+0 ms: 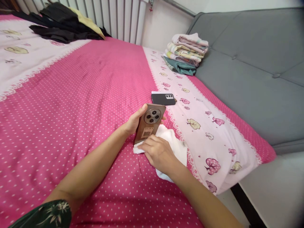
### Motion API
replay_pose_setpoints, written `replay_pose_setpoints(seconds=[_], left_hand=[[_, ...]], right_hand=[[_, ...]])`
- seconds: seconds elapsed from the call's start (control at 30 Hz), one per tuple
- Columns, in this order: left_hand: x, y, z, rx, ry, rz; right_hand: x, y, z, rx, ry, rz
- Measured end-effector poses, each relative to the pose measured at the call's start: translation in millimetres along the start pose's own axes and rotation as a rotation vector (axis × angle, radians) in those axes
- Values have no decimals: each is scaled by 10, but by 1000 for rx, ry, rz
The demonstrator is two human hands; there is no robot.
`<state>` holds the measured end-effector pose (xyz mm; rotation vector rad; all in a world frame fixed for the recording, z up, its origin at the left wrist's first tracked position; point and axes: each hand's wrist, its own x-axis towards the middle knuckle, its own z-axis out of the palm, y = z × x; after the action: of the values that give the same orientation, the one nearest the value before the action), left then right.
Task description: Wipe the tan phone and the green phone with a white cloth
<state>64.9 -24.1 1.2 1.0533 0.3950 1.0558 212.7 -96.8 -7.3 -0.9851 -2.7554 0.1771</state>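
Note:
My left hand (pixel 133 122) is closed around a gold-brown smartphone (pixel 155 126), holding it tilted above the bed. The phone's back faces me, with a round camera ring and a label on it. At the phone's lower edge, my right hand (pixel 157 151) grips a white cloth (pixel 177 146), its fingers bent over the fabric against the phone. Part of the cloth hangs down behind and below my right hand. Just beyond lies a dark smartphone (pixel 159 99) on the bedspread, back up, on top of something white.
A pink dotted bedspread (pixel 95 95) covers the bed. Folded fabrics (pixel 186 52) are stacked beside the grey padded headboard (pixel 247 63) at the back right. Dark clothes (pixel 61 23) lie at the far left, in front of a white radiator (pixel 118 19).

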Motion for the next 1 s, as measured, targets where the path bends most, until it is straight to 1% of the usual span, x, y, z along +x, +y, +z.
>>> replay_pose_setpoints(seconds=[0.13, 0.8, 1.0], left_hand=[[-1, 4, 6, 5, 17, -8], [-5, -5, 3, 24, 2, 0], [-10, -2, 9, 18, 21, -10]], right_hand=[[5, 12, 7, -4, 4, -8], [4, -5, -15, -4, 0, 6], [8, -11, -21, 0, -10, 8]])
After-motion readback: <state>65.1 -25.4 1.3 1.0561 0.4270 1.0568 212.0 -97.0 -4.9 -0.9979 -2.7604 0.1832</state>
